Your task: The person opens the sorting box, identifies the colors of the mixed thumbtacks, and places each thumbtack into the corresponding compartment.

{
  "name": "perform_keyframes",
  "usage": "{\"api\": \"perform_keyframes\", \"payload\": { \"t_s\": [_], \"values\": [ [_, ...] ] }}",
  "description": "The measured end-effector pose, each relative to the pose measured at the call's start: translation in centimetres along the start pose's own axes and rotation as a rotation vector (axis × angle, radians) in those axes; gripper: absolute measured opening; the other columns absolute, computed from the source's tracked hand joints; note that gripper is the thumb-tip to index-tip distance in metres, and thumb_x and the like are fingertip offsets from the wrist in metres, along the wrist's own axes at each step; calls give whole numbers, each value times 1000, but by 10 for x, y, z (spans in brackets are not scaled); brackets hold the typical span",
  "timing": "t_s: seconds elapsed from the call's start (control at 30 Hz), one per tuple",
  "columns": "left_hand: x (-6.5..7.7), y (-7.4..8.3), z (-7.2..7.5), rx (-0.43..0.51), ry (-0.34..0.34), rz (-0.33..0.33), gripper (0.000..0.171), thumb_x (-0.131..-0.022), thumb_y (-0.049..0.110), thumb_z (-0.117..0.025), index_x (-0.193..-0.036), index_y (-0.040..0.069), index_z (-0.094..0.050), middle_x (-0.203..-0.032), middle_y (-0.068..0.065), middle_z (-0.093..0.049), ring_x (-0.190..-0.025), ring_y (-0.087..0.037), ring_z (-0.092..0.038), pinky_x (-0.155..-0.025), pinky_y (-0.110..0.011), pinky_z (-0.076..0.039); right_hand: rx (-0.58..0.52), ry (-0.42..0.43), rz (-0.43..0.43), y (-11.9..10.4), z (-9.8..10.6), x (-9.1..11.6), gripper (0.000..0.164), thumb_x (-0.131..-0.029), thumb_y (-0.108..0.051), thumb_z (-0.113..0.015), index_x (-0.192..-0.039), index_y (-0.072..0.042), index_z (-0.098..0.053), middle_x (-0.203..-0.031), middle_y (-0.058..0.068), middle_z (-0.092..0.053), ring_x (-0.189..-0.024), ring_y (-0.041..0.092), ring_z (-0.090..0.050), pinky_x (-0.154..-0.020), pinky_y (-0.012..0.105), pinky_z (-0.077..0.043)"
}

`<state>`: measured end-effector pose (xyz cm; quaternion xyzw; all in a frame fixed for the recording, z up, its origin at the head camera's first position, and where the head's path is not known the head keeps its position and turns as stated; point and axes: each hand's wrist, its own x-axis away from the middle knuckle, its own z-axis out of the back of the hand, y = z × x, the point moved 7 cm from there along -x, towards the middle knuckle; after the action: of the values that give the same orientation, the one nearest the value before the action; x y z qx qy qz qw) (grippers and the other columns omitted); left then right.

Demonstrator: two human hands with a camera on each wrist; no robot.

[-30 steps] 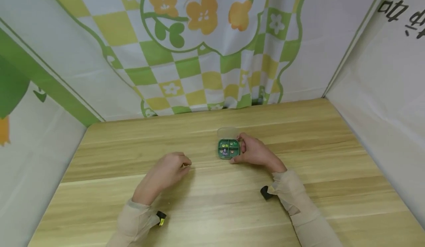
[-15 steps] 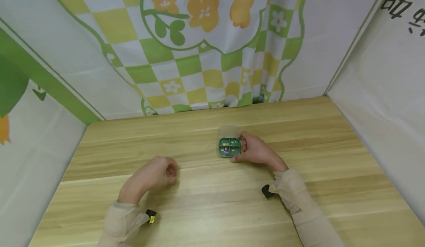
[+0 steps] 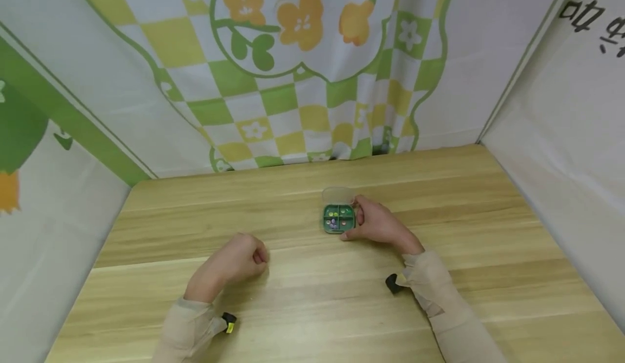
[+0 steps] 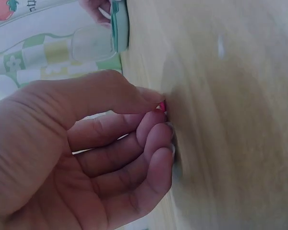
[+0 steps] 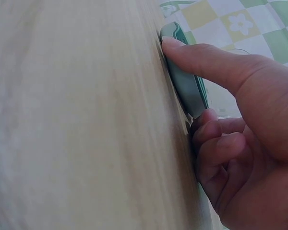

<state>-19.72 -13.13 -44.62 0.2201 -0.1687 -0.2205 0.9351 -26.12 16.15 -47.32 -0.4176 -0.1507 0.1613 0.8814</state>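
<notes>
A small green box (image 3: 330,231), divided into compartments, lies on the table with its clear lid (image 3: 337,195) raised at the back. Tiny yellow, purple and pale pieces sit inside it; their kind is too small to tell. My right hand (image 3: 381,224) holds the box by its right side, and in the right wrist view its thumb lies against the green wall (image 5: 185,84). To the left and nearer me, my left hand (image 3: 229,265) is low over the wood. In the left wrist view, its thumb and forefinger pinch a tiny red piece (image 4: 162,106), mostly hidden by the fingertips.
The wood-grain table (image 3: 312,309) reaches back to a green and yellow checked curtain (image 3: 293,97). Pale walls flank the table on both sides. A black camera mount (image 3: 394,284) juts from the right wrist wrap, and a similar mount (image 3: 228,322) from the left.
The left hand has moved left and nearer me, then slightly back to the right, fingertips together. The right hand and the box have stayed put.
</notes>
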Motion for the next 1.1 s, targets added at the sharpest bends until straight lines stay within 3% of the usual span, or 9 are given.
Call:
{"api": "perform_keyframes", "payload": {
  "t_s": [0.27,0.47,0.77,1.1],
  "values": [
    [-3,6,5,2,5,-8,18,-81,-3,-68,-76,14,-71,-72,7,-62,-68,-5,-51,-62,-20,-43,16,22,9,-3,5,-3,73,-75,-33,-95,-129,-5,-54,-84,2,-54,-72,17,-48,-66,31,-41],
    [-3,10,8,-32,23,-70,23,-78,-5,-66,-68,16,-65,-65,11,-52,-62,-1,-44,-57,-17,-36,-15,11,1,-3,3,-2,72,-76,-30,-95,-128,-3,-54,-84,3,-54,-72,17,-49,-65,31,-41],
    [-4,10,10,-98,91,-112,21,-77,-4,-66,-71,15,-71,-65,11,-57,-63,0,-45,-58,-17,-39,6,23,-1,-4,5,-2,73,-76,-31,-95,-129,-3,-54,-83,3,-54,-71,17,-48,-64,31,-40],
    [-2,13,3,-105,110,-129,18,-81,-6,-67,-74,10,-73,-68,7,-61,-63,-2,-47,-58,-17,-42,10,5,-3,0,-1,1,75,-77,-32,-94,-132,-3,-54,-81,1,-54,-68,15,-47,-63,29,-39]
  ]
}}
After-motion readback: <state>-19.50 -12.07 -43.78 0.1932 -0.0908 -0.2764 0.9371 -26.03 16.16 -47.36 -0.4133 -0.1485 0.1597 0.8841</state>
